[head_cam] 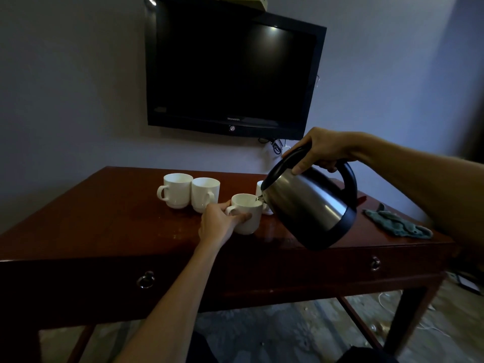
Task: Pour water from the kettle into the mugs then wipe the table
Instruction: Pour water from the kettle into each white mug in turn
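While gripped: steel kettle [311,205], glossy white mug [247,213].

On the surface [104,218] I see two mugs [191,191] side by side at the back left, touching or nearly so. Nearer me and to their right stands a third mug [247,214], with my left hand [218,224] round its handle side. My right hand [323,150] holds the kettle [309,208] tilted above the surface, spout over that mug's rim. A fourth mug [259,188] is mostly hidden behind the kettle. A cloth [395,225] lies at the right edge. A television [233,74] hangs on the wall behind.
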Demonstrator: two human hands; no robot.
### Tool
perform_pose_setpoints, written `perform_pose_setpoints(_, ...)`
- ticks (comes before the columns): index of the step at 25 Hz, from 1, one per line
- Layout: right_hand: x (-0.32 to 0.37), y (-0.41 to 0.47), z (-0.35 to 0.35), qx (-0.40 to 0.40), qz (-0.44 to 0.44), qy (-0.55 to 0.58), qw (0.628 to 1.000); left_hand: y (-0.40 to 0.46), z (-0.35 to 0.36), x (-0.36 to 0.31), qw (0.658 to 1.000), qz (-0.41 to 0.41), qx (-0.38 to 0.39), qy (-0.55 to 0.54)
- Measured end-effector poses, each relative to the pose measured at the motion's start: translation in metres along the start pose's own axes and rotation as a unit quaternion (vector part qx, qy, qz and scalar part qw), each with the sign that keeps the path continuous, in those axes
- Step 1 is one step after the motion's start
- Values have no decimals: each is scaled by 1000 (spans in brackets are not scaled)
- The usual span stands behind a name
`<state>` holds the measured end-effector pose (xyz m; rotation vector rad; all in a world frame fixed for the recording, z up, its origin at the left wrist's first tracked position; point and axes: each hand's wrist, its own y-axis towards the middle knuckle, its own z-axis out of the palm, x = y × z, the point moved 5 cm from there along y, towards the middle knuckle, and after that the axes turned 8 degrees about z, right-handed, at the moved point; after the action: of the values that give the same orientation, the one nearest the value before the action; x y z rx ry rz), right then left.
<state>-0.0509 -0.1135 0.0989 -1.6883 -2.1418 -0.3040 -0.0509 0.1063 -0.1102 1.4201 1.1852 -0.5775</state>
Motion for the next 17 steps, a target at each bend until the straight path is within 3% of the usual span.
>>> perform_pose_setpoints(17, 2, 3, 0, -1, -10, -19, 1000, -1, 1, -1, 1000, -12, -12, -9)
